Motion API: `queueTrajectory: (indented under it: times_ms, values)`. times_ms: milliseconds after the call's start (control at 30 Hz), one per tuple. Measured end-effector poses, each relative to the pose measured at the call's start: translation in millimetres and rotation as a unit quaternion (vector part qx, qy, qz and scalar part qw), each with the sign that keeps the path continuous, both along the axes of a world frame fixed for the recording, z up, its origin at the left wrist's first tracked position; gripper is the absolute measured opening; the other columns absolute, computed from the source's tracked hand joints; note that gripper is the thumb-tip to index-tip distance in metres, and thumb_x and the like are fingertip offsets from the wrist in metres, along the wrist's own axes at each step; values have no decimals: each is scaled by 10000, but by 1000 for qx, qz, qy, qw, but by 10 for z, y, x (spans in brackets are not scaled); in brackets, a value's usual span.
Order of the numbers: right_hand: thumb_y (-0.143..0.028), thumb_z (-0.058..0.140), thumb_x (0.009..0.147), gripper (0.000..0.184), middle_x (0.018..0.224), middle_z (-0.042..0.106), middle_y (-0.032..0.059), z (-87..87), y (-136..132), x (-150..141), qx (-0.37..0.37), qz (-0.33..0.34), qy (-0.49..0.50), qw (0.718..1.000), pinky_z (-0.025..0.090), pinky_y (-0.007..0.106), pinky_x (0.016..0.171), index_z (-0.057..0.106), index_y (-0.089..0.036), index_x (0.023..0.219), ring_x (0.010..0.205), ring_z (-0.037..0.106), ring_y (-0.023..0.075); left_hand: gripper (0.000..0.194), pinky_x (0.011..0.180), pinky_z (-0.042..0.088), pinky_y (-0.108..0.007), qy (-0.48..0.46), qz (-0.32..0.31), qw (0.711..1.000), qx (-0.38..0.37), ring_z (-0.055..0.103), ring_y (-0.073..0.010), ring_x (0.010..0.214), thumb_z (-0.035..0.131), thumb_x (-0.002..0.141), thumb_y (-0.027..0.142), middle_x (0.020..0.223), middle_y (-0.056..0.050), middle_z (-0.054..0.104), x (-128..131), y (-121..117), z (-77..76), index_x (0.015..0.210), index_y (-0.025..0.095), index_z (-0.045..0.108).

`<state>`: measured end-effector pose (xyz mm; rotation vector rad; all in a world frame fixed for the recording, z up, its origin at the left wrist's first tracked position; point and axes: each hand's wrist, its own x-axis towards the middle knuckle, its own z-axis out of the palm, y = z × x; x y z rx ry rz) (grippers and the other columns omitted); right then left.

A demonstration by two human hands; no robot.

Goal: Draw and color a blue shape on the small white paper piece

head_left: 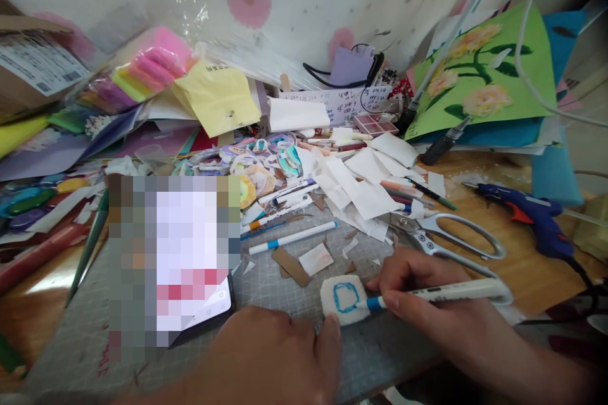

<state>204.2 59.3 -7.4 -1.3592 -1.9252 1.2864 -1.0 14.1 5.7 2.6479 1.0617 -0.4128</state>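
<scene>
A small white piece [329, 296], soft-looking with rounded corners, lies flat on the grey cutting mat [266, 294]. A rough blue square outline is drawn on it. My right hand [418, 291] grips a white marker [456, 292] with a blue collar, its tip touching the right side of the outline. My left hand [285, 348] is curled, with one digit pressing the lower left edge of the white piece down. Just beyond the piece lie a brown cardboard strip [291, 267] and a white paper scrap [316, 259].
A phone [209, 313], partly blurred out, lies left. Large scissors [437, 234] and a blue glue gun [527, 202] lie right. Behind are another white marker [294, 237], paper scraps [361, 183] and tape rolls [285, 142]. A green flower picture [494, 76] leans at back right.
</scene>
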Motion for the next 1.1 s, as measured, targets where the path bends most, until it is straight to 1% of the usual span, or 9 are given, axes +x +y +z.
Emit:
queueTrajectory:
  times_ms: [167, 300, 400, 533, 667, 767, 900, 1000, 1100]
  values:
    - [-332, 549, 770, 168, 632, 608, 27, 17, 16, -58, -8, -19, 4, 1000, 426, 281, 513, 564, -194, 675, 588, 540, 178, 324, 405, 530, -369, 7, -5, 1000, -8, 681, -288, 554, 506, 848, 142, 784, -117, 728, 10, 12, 55, 1168, 99, 534]
    - [-309, 546, 774, 152, 633, 612, 29, 21, -4, -86, 3, -12, -10, 1000, 430, 276, 510, 577, -192, 683, 589, 543, 177, 306, 390, 542, -397, 17, -10, 999, -27, 685, -296, 561, 483, 861, 150, 799, -116, 732, 9, 30, 89, 1160, 106, 537]
    - [-294, 548, 764, 146, 613, 600, 24, 14, -12, -72, 4, 8, -8, 1000, 422, 272, 496, 568, -195, 657, 574, 535, 174, 335, 373, 540, -416, 6, -16, 1000, -22, 684, -302, 553, 470, 860, 130, 798, -111, 730, 2, 50, 74, 1189, 97, 516]
    - [-323, 549, 776, 158, 632, 613, 30, 15, -12, -69, -4, 0, -6, 1000, 431, 274, 500, 580, -194, 690, 586, 545, 178, 320, 358, 535, -428, 2, -20, 1000, -19, 680, -305, 539, 453, 860, 118, 780, -106, 729, 4, 52, 34, 1169, 88, 528]
    - [-307, 555, 774, 151, 628, 607, 24, 18, -2, -78, -5, 13, -9, 1000, 431, 270, 508, 576, -196, 674, 587, 538, 172, 323, 348, 529, -414, 0, -20, 1000, -5, 675, -297, 519, 444, 859, 107, 757, -102, 725, -1, 42, 21, 1170, 72, 525]
    - [-315, 555, 779, 154, 637, 611, 23, 13, 4, -79, -7, 3, -6, 1000, 435, 267, 509, 580, -196, 685, 595, 543, 172, 321, 344, 524, -395, -4, -26, 1000, 2, 673, -291, 513, 462, 858, 122, 754, -104, 725, 0, 27, 20, 1169, 72, 525]
    - [-311, 558, 771, 152, 627, 607, 21, 18, -2, -82, -4, 10, -10, 1000, 434, 269, 510, 577, -197, 672, 588, 541, 171, 314, 366, 523, -372, 0, -13, 1000, 17, 671, -281, 514, 495, 854, 142, 740, -99, 722, 9, 4, 22, 1161, 84, 528]
    - [-324, 552, 770, 159, 630, 610, 25, 29, -9, -85, -4, 1, -14, 1000, 429, 271, 500, 578, -195, 680, 582, 538, 173, 316, 368, 515, -353, 0, -21, 1000, 8, 672, -276, 521, 499, 855, 146, 752, -103, 723, -1, 15, 25, 1164, 84, 522]
    - [-317, 550, 764, 161, 615, 600, 23, 35, -11, -85, -12, 9, -8, 1000, 423, 271, 496, 568, -195, 660, 575, 531, 171, 311, 361, 508, -337, 2, -28, 1000, -1, 670, -269, 515, 475, 862, 128, 746, -98, 722, -19, 34, 27, 1167, 86, 519]
